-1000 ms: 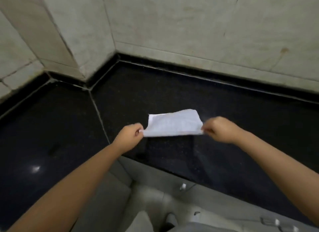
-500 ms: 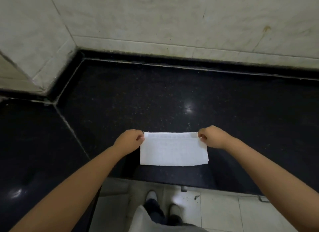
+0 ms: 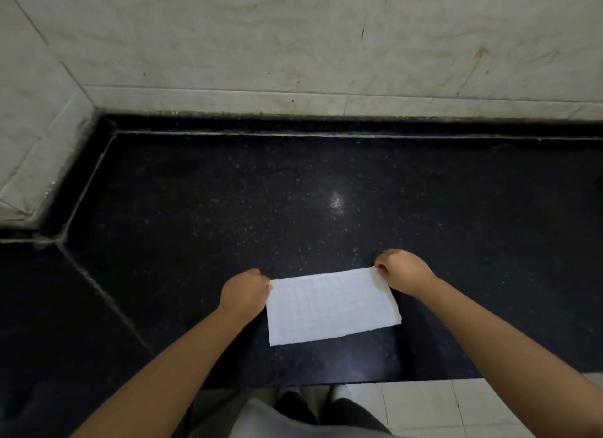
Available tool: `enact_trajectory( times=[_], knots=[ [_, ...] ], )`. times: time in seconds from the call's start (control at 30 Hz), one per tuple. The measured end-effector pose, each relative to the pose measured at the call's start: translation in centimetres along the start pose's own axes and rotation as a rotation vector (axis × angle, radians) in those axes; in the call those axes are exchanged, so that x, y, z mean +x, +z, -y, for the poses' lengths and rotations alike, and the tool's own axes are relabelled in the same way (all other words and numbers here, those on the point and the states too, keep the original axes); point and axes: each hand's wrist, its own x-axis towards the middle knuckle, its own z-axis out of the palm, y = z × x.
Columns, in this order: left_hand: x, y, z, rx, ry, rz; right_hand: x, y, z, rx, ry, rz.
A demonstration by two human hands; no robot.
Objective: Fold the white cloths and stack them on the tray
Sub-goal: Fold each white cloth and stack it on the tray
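Observation:
A white cloth [image 3: 331,305], folded into a rectangle, lies over the black stone counter [image 3: 293,193] near its front edge. My left hand [image 3: 243,292] pinches its far left corner. My right hand [image 3: 403,269] pinches its far right corner. The cloth sits slightly slanted, with its right side farther from me. No tray is in view.
A pale marble wall [image 3: 293,46] rises behind the counter and turns a corner at the left. A seam runs diagonally across the counter on the left. White floor tiles [image 3: 489,405] and my legs show below the front edge.
The cloth was held up between both hands and has come down flat over the counter near its front edge. The camera has tilted down and turned right.

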Motion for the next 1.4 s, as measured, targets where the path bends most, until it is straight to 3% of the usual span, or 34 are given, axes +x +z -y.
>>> enact_trajectory(
  times=[0.33, 0.57, 0.67, 0.77, 0.8, 0.87, 0.93, 1.07, 1.13, 1.27, 1.33, 1.4],
  knots=[
    [0.2, 0.7, -0.8, 0.103, 0.106, -0.027, -0.2, 1.1, 1.1, -0.121, -0.018, -0.019],
    [0.4, -1.6, -2.0, 0.037, 0.054, 0.013, -0.5, -1.6, 1.0, 0.125, -0.036, -0.062],
    [0.7, -5.7, -2.1, 0.019, 0.063, -0.107, -1.3, -5.2, 0.5, 0.293, -0.109, -0.345],
    [0.3, -9.4, -1.8, 0.050, 0.283, -0.429, -2.4, -7.5, -0.2, 0.339, -0.246, -0.713],
    [0.1, -9.8, -1.6, 0.081, 0.344, -0.525, -2.6, -7.5, -0.5, 0.340, -0.278, -0.799],
    [-0.4, -8.5, -1.4, 0.154, 0.398, -0.565, -2.8, -6.2, -1.2, 0.330, -0.315, -0.882],
    [-1.1, -5.7, -1.7, 0.245, 0.413, -0.498, -2.9, -3.0, -2.0, 0.279, -0.298, -0.837],
    [-3.1, 0.9, -2.2, 0.276, 0.353, -0.209, -4.5, 4.2, -1.7, 0.161, -0.088, -0.512],
    [-3.7, 2.2, -2.5, 0.152, 0.261, -0.195, -5.5, 5.7, -0.9, 0.189, -0.003, -0.416],
    [-2.9, 1.7, -3.1, 0.086, 0.183, -0.317, -5.4, 4.1, 0.3, 0.292, 0.287, -0.421],
    [-1.6, 1.0, -4.2, 0.016, 0.099, -0.278, -4.7, 2.9, 0.5, 0.260, 0.451, -0.321],
    [-0.3, 0.7, -5.3, 0.013, 0.004, -0.152, -4.1, 2.3, 1.0, 0.197, 0.500, -0.243]
  ],
)
